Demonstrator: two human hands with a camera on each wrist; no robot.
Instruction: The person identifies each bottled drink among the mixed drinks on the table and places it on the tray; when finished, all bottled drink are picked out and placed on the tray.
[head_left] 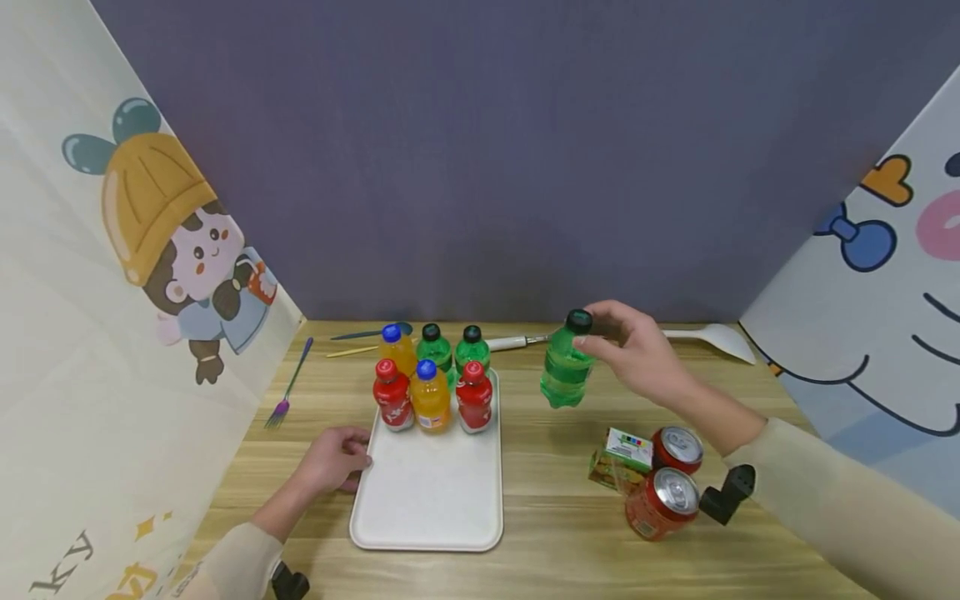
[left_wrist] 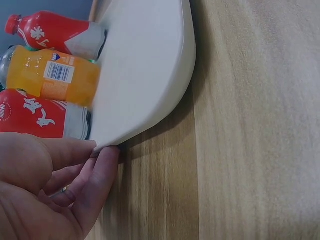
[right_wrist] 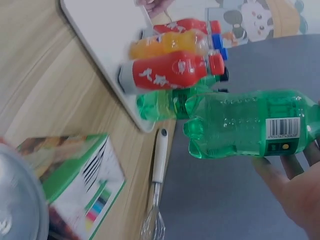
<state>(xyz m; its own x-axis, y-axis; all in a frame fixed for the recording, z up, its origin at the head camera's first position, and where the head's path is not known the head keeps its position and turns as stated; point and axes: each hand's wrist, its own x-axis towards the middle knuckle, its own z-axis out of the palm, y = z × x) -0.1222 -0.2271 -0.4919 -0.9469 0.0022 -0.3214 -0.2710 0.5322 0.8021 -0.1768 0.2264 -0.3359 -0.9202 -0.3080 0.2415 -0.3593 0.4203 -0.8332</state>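
Observation:
My right hand (head_left: 633, 346) grips a green soda bottle (head_left: 566, 367) by its upper part, upright and above the table, right of the white tray (head_left: 427, 500). In the right wrist view, that bottle (right_wrist: 240, 125) shows its barcode label. My left hand (head_left: 333, 460) pinches the tray's left rim between thumb and fingers, as the left wrist view makes plain. At the tray's far end stand two red bottles (head_left: 474, 398) with an orange-drink bottle (head_left: 431, 398) between them. Behind these are another orange-drink bottle (head_left: 398, 350) and two green bottles (head_left: 432, 348), partly hidden.
On the right sit a small green-and-white box (head_left: 622, 460) and two red cans (head_left: 660, 504). Along the back wall lie a whisk (head_left: 513, 342), a white ladle-like utensil (head_left: 720, 338) and a dark-blue utensil (head_left: 360, 336). A purple-tipped fork (head_left: 288, 387) lies at the left.

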